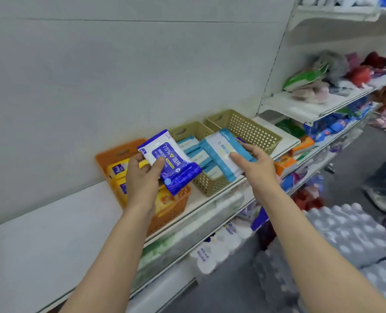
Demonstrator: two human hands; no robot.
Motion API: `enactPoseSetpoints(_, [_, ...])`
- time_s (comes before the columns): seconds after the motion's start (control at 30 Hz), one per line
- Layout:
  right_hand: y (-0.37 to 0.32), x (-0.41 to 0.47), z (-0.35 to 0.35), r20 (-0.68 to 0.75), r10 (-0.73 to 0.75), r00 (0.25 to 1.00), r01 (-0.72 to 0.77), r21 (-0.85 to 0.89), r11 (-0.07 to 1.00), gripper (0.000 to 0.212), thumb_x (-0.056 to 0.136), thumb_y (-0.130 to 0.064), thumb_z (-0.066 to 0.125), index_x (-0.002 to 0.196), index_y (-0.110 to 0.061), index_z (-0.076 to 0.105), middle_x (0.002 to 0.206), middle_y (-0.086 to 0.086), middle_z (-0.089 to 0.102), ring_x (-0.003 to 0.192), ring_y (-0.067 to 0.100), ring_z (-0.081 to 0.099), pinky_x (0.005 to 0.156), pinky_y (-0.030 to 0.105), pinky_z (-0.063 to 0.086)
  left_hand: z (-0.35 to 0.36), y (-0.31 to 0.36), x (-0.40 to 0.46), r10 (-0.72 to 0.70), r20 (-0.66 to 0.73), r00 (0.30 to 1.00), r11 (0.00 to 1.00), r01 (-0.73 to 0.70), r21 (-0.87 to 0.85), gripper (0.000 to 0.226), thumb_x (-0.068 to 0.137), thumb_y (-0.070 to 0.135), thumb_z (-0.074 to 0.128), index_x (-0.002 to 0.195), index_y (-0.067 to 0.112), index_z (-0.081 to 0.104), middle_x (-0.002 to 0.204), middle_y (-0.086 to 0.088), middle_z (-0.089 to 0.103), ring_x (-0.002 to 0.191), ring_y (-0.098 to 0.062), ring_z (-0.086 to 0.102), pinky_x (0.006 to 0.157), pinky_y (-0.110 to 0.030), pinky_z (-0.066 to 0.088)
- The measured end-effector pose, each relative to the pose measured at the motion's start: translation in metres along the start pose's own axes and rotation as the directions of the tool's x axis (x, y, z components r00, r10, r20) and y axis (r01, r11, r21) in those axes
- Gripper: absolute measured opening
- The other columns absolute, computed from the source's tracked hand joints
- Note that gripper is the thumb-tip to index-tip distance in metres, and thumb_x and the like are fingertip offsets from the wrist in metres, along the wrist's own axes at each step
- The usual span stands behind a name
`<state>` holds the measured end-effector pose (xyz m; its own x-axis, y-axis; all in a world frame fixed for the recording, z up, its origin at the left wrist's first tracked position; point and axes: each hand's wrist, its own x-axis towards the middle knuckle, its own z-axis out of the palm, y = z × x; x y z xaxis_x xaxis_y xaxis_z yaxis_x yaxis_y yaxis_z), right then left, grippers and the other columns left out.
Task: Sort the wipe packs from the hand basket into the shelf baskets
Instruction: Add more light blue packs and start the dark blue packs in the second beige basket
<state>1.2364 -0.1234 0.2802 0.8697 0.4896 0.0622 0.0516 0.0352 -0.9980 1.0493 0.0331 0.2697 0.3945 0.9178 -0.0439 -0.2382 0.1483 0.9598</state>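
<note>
Head cam: left hand grips the dark-blue alcohol wipe pack, right hand holds the light-blue wipe pack; juggling two, one could easily land in the wrong basket.

In your left hand you hold a dark blue wipe pack of glossy, crinkled plastic film that catches the light. The light blue pack in your right hand has a smoother, satiny film. Under your left hand sits an orange basket of matt moulded plastic with small holes; between your hands and beyond your right hand are tan baskets of the same perforated plastic. The shelf below looks like smooth, matt painted metal.
</note>
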Motion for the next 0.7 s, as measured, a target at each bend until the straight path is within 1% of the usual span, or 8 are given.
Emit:
enactPoseSetpoints(0.13, [0.009,0.078,-0.015,0.113,0.044,0.993,-0.038,-0.059,0.998,0.031,0.078,-0.017,0.082,0.102,-0.021,0.064,0.100,0.005,0.072,0.073,0.010,0.072,0.059,0.024,0.055,0.033,-0.023,0.028,-0.032,-0.114,0.993,0.999,0.032,-0.002,0.032,0.090,0.017,0.068,0.117,0.012,0.052,0.092,-0.005,0.075,0.076,-0.015,0.073,0.070,-0.037,0.061])
enactPoseSetpoints(0.23, [0.019,0.133,-0.012,0.297,0.088,0.951,-0.023,-0.217,0.976,0.031,0.078,-0.012,0.082,0.103,-0.013,0.064,0.096,0.007,0.069,0.067,0.006,0.068,0.057,0.018,0.053,0.055,-0.033,0.042,0.001,-0.239,0.971,0.999,-0.013,-0.046,0.025,0.090,0.011,0.067,0.108,0.016,0.050,0.078,0.004,0.075,0.069,-0.010,0.072,0.058,-0.028,0.059])
enactPoseSetpoints(0.33, [0.033,0.177,-0.009,0.530,0.155,0.834,0.076,-0.388,0.919,0.030,0.077,-0.012,0.082,0.102,-0.010,0.065,0.095,0.007,0.070,0.070,0.007,0.066,0.059,0.018,0.054,0.080,-0.041,0.048,0.007,-0.365,0.931,0.992,-0.052,-0.112,0.023,0.090,0.008,0.066,0.102,0.017,0.048,0.085,0.001,0.074,0.073,-0.009,0.072,0.055,-0.021,0.055])
enactPoseSetpoints(0.4, [0.042,0.197,-0.003,0.661,0.161,0.733,0.231,-0.465,0.855,0.029,0.076,-0.016,0.084,0.099,-0.014,0.067,0.095,0.004,0.069,0.076,0.007,0.064,0.067,0.022,0.054,0.096,-0.046,0.051,0.013,-0.419,0.908,0.989,-0.073,-0.128,0.025,0.090,0.007,0.066,0.107,0.015,0.048,0.097,-0.007,0.071,0.082,-0.014,0.072,0.059,-0.022,0.056])
enactPoseSetpoints(0.47, [0.049,0.211,0.007,0.759,0.177,0.627,0.434,-0.528,0.730,0.030,0.073,-0.026,0.086,0.097,-0.023,0.068,0.102,-0.002,0.065,0.090,0.010,0.060,0.079,0.026,0.048,0.108,-0.051,0.051,0.007,-0.466,0.885,0.988,-0.078,-0.132,0.031,0.090,0.007,0.066,0.115,0.009,0.047,0.104,-0.011,0.070,0.089,-0.019,0.072,0.062,-0.024,0.057])
enactPoseSetpoints(0.53, [0.053,0.218,0.019,0.828,0.217,0.518,0.558,-0.519,0.648,0.032,0.072,-0.033,0.086,0.097,-0.029,0.067,0.108,-0.005,0.062,0.100,0.011,0.056,0.083,0.026,0.043,0.114,-0.056,0.052,0.010,-0.524,0.852,0.987,-0.092,-0.132,0.033,0.090,0.006,0.066,0.116,0.008,0.046,0.107,-0.012,0.069,0.092,-0.021,0.071,0.061,-0.024,0.057])
enactPoseSetpoints(0.6, [0.060,0.219,0.029,0.861,0.272,0.430,0.626,-0.501,0.597,0.032,0.073,-0.037,0.084,0.100,-0.031,0.066,0.111,-0.004,0.062,0.103,0.013,0.058,0.083,0.028,0.045,0.116,-0.057,0.055,0.018,-0.570,0.822,0.985,-0.113,-0.132,0.033,0.090,0.005,0.066,0.117,0.007,0.047,0.108,-0.013,0.069,0.095,-0.023,0.070,0.061,-0.024,0.057])
enactPoseSetpoints(0.7, [0.074,0.214,0.038,0.872,0.312,0.376,0.752,-0.485,0.447,0.037,0.074,-0.041,0.082,0.105,-0.029,0.068,0.111,-0.002,0.065,0.103,0.017,0.059,0.082,0.030,0.048,0.119,-0.058,0.068,0.034,-0.595,0.803,0.983,-0.134,-0.124,0.038,0.090,0.005,0.066,0.122,0.004,0.046,0.110,-0.014,0.069,0.097,-0.023,0.070,0.063,-0.024,0.057])
